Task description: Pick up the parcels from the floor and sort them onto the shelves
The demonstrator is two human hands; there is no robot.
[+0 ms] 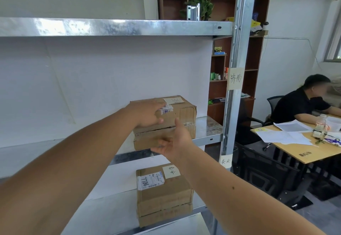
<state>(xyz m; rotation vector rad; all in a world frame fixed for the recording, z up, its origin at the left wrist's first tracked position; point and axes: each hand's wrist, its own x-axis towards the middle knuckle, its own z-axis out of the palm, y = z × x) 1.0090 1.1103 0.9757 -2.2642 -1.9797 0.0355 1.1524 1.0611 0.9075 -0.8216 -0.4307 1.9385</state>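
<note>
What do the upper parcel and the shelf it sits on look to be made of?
Brown rectangular upper parcel: corrugated cardboard, matte and creased, with glossy clear tape and paper labels. Grey metal shelf under it: probably galvanised steel, given its mottled, spangled sheen.

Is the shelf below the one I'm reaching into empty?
No, a taped cardboard parcel with a shipping label stands on that lower shelf.

Brown cardboard parcels [166,122], silver metal shelves [114,27], white wall [92,80].
</note>
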